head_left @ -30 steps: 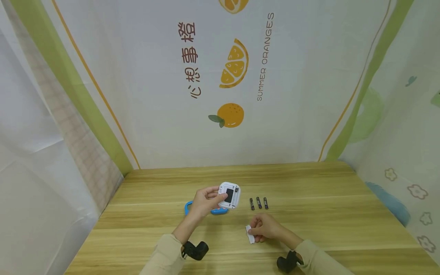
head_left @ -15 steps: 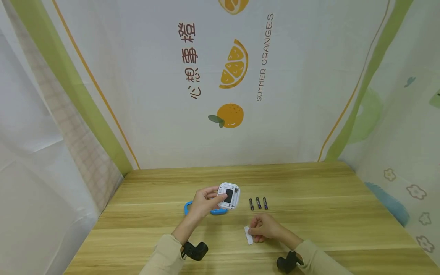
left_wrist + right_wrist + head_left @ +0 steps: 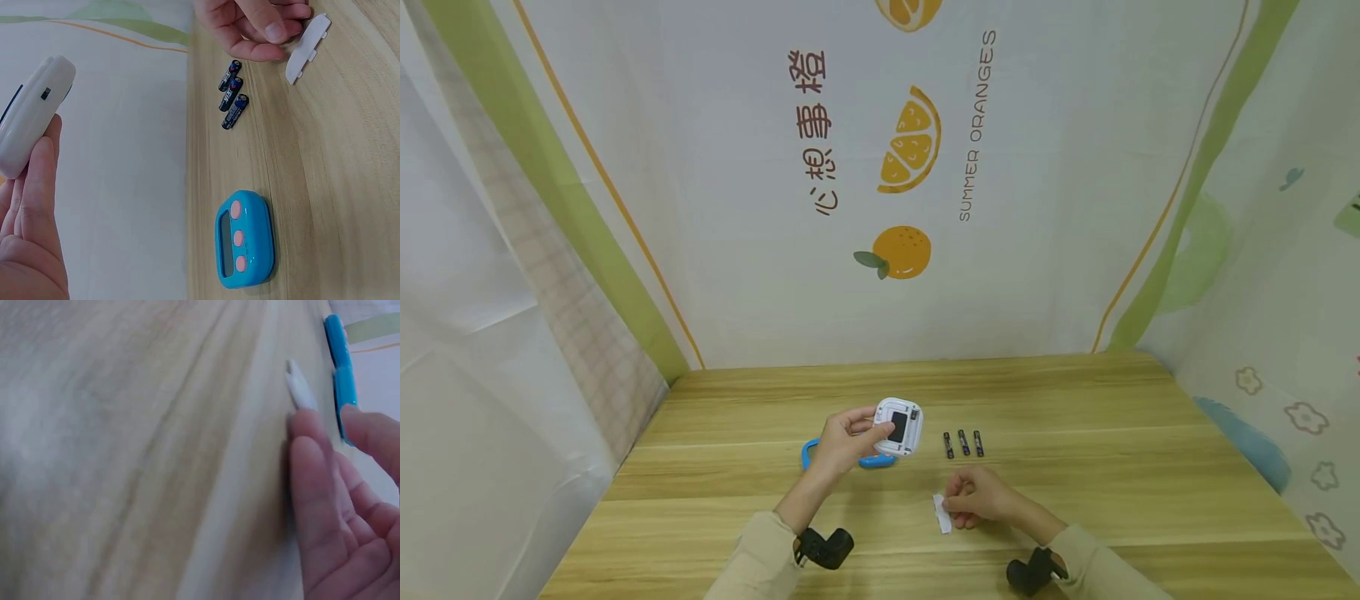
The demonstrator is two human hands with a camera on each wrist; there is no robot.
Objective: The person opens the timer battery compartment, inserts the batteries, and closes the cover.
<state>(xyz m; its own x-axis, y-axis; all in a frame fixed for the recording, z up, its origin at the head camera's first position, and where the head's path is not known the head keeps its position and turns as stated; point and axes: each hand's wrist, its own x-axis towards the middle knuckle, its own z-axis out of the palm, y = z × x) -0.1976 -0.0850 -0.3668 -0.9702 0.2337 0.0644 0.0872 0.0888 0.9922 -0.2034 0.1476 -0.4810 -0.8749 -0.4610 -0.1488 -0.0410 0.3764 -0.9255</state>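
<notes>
My left hand grips a white battery-powered device by its edge, thumb on the back. The back shows a black square and an uncovered battery compartment; the left wrist view shows a small black switch on its side. A white battery cover with small tabs lies on the wooden table by my right hand. Those fingers are loosely bent at the cover's edge, thumb apart from them in the right wrist view. Three dark batteries lie in a row beyond the right hand.
Behind the left hand lies a blue digital timer with pink buttons and a screen. Another blue-rimmed thing is partly hidden by the left hand. Printed curtains hang at the table's far edge and both sides.
The battery cover has shifted slightly left from the right hand's fingers and come to lie flatter. The left hand and white device stay nearly still.
</notes>
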